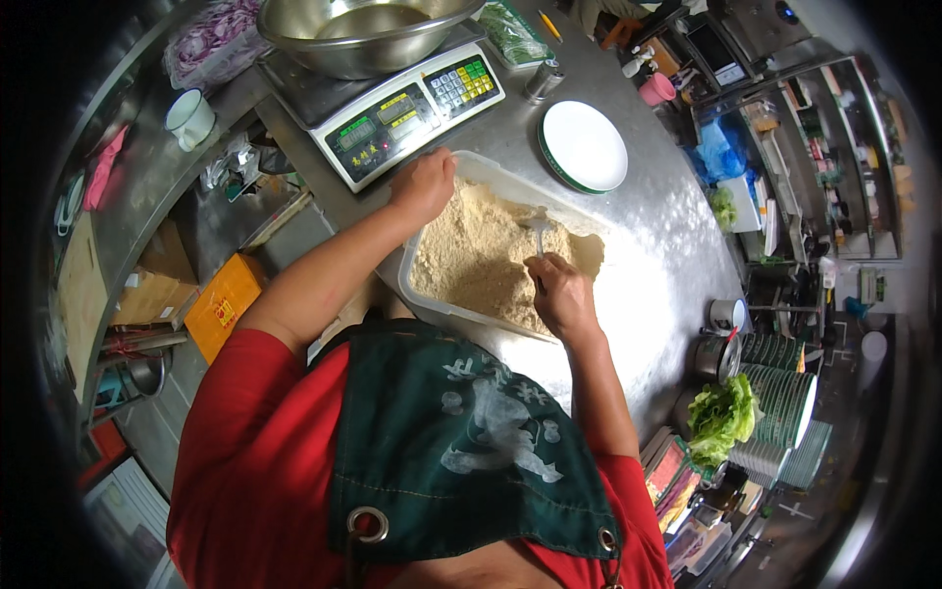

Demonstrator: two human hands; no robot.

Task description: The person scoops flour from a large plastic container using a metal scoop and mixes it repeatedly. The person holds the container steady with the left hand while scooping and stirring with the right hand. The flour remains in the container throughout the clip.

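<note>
Before me a translucent plastic tub [406,274] holds a heap of pale, flour-like powder [471,247]. My left hand [427,188] is curled over the tub's rim at its far left corner, close to the front of the scale. My right hand [565,294] is over the right part of the tub, gripping the handle of a metal spoon [539,239]. The spoon's head rests in the powder near the far wall, partly covered by it. Strong light washes out the tub's right end.
A digital scale [408,110] beyond the tub carries a large metal bowl [368,51]. White plates [585,147] and a metal canister [544,81] stand behind right. An enamel mug [190,120] and sliced red onions [213,37] are left. Lettuce [723,421] and stacked plates [780,397] lie far right.
</note>
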